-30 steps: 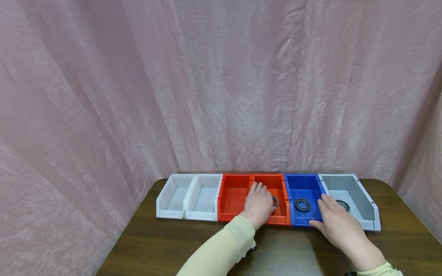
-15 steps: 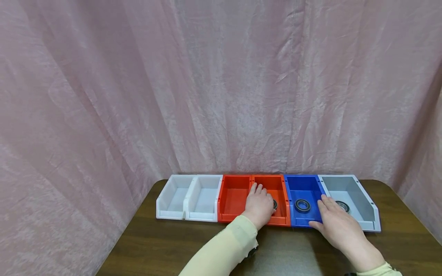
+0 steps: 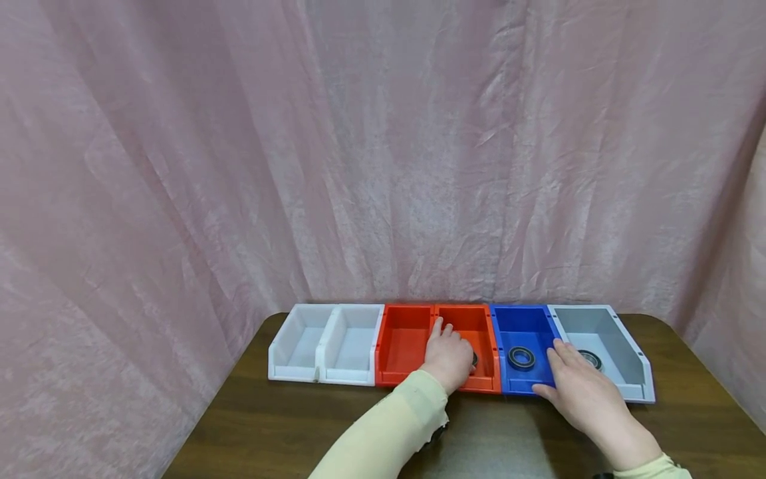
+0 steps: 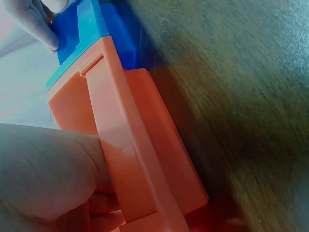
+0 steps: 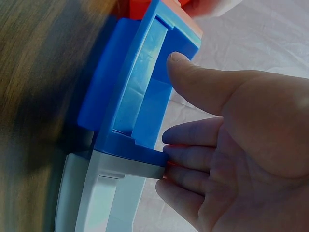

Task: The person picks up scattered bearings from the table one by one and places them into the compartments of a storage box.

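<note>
My left hand (image 3: 447,359) reaches into the right-hand red bin (image 3: 473,320), with its fingers curled and gripping a ball bearing (image 3: 475,360); only that bearing's dark edge shows beside the hand. In the left wrist view the fingers go down behind the bin's front lip (image 4: 118,130). My right hand (image 3: 583,392) has fairly straight fingers, their tips on the wall between the blue bin (image 3: 520,319) and the grey bin (image 3: 625,346), thumb by the blue bin's front. A second bearing (image 3: 521,367) lies flat in the blue bin, a third (image 3: 598,362) in the grey one, partly hidden.
Another red bin (image 3: 407,326) and a white double bin (image 3: 352,376) continue the row to the left. All stand side by side on a brown wooden table (image 3: 251,426). A pink curtain (image 3: 383,166) hangs right behind them.
The bearing at my left hand has shifted slightly toward the bin's front, and less of it shows now. My right hand has stayed nearly still.
</note>
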A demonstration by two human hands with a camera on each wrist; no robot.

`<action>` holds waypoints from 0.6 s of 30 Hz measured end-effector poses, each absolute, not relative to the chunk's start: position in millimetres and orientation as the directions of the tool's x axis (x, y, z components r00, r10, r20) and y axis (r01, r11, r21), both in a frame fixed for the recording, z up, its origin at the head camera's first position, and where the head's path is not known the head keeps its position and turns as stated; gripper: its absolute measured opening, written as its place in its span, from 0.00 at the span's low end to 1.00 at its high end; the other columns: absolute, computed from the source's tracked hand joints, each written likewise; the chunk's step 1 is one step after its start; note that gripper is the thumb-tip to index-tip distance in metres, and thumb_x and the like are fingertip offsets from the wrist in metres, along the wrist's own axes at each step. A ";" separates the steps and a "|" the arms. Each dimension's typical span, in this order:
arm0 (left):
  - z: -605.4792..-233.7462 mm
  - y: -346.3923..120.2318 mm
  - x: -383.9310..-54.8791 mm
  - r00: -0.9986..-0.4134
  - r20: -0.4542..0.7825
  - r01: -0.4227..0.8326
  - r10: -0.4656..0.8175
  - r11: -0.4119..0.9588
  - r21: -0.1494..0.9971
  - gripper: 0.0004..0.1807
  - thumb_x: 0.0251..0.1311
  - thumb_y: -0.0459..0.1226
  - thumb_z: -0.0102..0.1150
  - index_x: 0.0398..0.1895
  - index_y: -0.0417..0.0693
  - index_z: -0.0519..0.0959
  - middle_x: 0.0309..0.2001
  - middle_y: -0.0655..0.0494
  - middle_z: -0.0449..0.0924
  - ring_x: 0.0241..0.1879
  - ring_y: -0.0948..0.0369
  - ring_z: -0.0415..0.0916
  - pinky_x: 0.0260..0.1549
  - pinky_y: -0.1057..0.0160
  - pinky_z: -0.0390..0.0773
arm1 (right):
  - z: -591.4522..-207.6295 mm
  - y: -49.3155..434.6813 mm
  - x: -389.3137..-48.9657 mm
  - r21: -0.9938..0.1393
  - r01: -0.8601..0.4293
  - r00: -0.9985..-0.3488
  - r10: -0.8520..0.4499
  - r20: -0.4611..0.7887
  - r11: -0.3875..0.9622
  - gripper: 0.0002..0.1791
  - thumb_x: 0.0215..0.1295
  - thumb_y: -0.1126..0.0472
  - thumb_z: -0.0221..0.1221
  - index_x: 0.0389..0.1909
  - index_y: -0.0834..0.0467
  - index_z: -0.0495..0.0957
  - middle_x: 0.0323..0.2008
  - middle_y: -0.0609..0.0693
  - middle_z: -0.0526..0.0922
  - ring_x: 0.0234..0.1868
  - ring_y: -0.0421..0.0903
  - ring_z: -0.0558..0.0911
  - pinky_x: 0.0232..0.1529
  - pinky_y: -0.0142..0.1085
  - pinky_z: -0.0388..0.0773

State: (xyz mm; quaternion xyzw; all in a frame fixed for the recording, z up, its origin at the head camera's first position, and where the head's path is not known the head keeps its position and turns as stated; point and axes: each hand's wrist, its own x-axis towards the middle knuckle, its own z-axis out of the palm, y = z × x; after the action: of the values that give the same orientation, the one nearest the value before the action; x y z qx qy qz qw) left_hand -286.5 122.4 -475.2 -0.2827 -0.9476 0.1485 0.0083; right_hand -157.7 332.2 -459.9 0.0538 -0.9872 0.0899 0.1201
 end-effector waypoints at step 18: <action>-474.8 127.0 -291.3 -0.849 -0.113 0.528 0.517 0.815 -0.240 0.14 0.72 0.57 0.70 0.55 0.72 0.93 0.70 0.65 0.82 0.80 0.57 0.67 0.85 0.44 0.40 | -457.3 331.7 -159.1 -0.163 -0.108 -0.975 -0.072 0.211 0.981 0.44 0.69 0.48 0.76 0.66 0.82 0.74 0.71 0.83 0.70 0.73 0.79 0.71 0.70 0.70 0.72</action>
State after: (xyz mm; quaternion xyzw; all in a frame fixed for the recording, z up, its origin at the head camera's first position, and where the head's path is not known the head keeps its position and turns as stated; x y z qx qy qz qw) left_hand -291.3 127.0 -474.8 -0.2742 -0.9523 0.1319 -0.0211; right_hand -159.1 331.7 -457.3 0.0453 -0.9899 0.0871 0.1025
